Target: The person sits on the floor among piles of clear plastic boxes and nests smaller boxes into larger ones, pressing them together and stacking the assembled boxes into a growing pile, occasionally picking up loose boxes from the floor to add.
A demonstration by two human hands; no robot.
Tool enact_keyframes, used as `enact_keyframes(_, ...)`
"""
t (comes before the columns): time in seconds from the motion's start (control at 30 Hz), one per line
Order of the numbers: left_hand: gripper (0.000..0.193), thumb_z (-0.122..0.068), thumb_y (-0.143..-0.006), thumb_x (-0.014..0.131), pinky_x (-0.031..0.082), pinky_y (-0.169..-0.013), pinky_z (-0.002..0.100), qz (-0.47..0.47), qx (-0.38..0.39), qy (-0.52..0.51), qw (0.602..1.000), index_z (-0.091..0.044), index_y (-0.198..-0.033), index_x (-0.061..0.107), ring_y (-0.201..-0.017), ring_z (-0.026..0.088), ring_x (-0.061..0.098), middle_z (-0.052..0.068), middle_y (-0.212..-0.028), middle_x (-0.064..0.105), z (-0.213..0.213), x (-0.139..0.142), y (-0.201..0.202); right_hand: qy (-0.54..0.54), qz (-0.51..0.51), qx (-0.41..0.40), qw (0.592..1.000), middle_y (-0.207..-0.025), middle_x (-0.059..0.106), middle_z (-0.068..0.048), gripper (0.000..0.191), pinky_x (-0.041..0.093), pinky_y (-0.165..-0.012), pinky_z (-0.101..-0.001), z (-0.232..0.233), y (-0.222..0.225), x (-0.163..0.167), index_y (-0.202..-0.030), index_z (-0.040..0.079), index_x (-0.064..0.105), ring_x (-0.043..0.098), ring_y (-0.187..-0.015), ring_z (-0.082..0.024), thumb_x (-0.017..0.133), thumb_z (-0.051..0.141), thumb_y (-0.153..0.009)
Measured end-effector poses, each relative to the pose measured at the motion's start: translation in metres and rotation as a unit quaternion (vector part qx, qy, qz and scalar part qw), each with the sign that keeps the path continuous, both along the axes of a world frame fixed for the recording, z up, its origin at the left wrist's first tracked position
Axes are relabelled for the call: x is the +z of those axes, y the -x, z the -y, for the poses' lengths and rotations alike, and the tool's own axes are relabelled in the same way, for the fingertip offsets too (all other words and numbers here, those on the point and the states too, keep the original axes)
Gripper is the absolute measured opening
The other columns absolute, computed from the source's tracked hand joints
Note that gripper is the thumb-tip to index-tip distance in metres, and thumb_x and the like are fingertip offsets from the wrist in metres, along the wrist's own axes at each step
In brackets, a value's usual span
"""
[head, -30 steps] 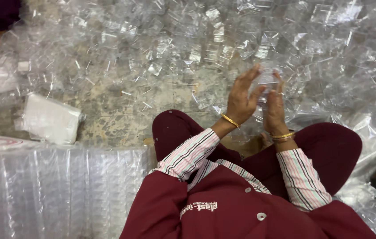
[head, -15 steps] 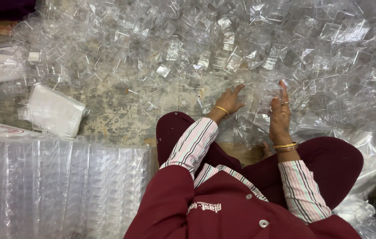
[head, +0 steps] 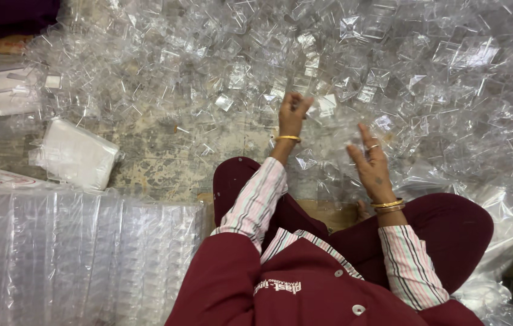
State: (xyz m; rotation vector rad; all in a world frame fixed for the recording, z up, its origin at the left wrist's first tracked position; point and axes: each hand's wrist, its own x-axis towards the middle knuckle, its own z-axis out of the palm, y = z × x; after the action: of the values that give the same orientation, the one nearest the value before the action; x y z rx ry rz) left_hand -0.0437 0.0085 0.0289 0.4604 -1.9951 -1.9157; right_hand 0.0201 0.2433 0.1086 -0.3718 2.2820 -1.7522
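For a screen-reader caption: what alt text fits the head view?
Seen from above, a seated person's left hand and right hand reach into a heap of clear plastic pieces on a worn floor, beside stacked clear packs.

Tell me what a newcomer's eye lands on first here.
First, the heap of clear plastic pieces covering the floor ahead. Next, the left hand reaching into it and the right hand open beside it. At lower left lie bagged stacks of clear plastic.

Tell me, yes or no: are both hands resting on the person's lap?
No: the left hand and right hand are raised over the clear plastic pieces on the floor.
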Motion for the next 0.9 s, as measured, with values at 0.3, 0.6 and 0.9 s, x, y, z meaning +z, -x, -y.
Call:
enact_keyframes(0.3, 0.048, -0.008, -0.093, 0.070, 0.055, -0.099, 0.035, -0.102, -0.174, -0.205, 0.958, -0.012, -0.132, 0.043, -0.113, 0.018, 0.062, 0.006, -0.120, 0.059, -0.034, 0.049, -0.066, -0.024, -0.067, 0.076, 0.995, -0.165, 0.040, -0.020, 0.069, 0.031, -0.120, -0.0448, 0.005, -0.017, -0.007, -0.166, 0.013, 0.030, 0.036, -0.152, -0.033, 0.059, 0.029, -0.106)
enact_keyframes(0.6, 0.066, -0.012, -0.091, 0.071, 0.048, -0.105, 0.037, -0.068, -0.166, -0.330, 0.927, -0.007, -0.148, 0.038, -0.123, 0.021, 0.057, 0.010, -0.132, 0.058, -0.064, 0.066, -0.093, -0.094, -0.071, -0.007, 0.993, -0.105, 0.055, -0.012, 0.069, 0.047, -0.086, -0.0366, 0.006, -0.015, 0.001, -0.164, 0.020, 0.050, 0.051, -0.092, -0.024, 0.070, 0.027, -0.098)
enact_keyframes(0.9, 0.087, -0.024, -0.083, 0.070, 0.048, -0.093, 0.045, 0.105, -0.245, -0.366, 0.892, -0.017, -0.157, 0.024, -0.120, 0.020, 0.056, 0.006, -0.133, 0.055, -0.050, 0.082, -0.116, -0.035, -0.260, -0.014, 0.965, -0.128, 0.050, -0.011, 0.066, 0.052, -0.098, -0.0346, 0.019, -0.021, 0.007, -0.157, 0.017, 0.049, 0.057, -0.115, -0.023, 0.073, 0.034, -0.099)
